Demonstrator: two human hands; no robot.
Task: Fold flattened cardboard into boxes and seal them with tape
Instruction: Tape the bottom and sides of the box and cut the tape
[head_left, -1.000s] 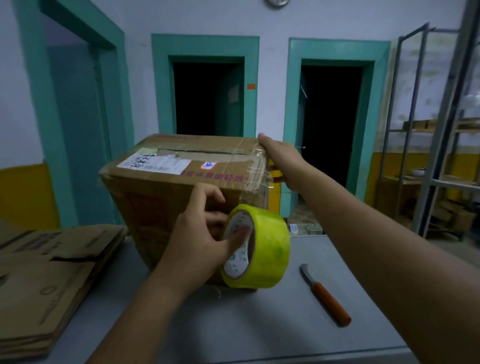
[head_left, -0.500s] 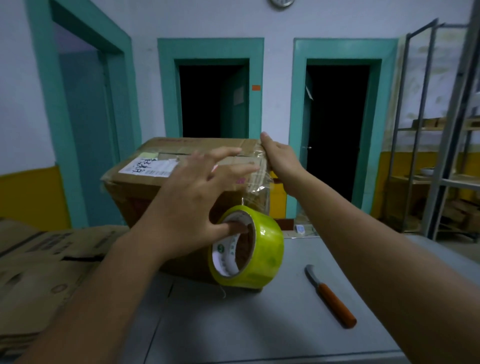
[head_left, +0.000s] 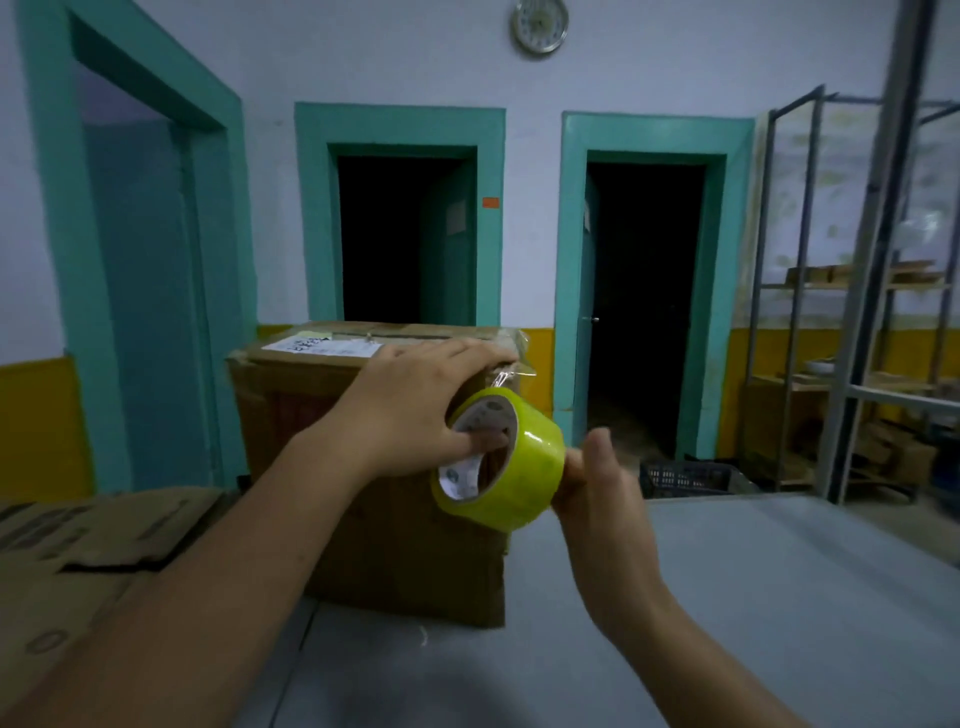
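On the grey metal table (head_left: 753, 597), a brown cardboard box (head_left: 322, 415) is seen standing upright, with its top flaps closed and a white printed label (head_left: 322, 345) stuck on the top. Some loose clear tape is crumpled at the upper right corner of the box.

Just in front of that corner, above the table, a yellow-green tape roll (head_left: 524, 473) with a white printed core is held in the air. It is tilted so that the open core is turned to the left and toward the camera. The roll is grasped by the left hand (head_left: 410, 405): the thumb is hooked into the core, and the other fingers are stretched over the top of the roll as far as the top edge of the box.

The right hand (head_left: 602, 493) is placed against the right side of the roll, with its thumb raised. Its other fingers are hidden behind the roll, so it cannot be told whether the roll is gripped by them.

To the left of the box, a stack of flattened cardboard sheets (head_left: 78, 561) is laid flat. Behind the table, teal-framed doorways (head_left: 405, 130), a round wall clock (head_left: 540, 25), a grey metal shelf rack (head_left: 852, 312) and a black plastic crate (head_left: 685, 478) are seen.
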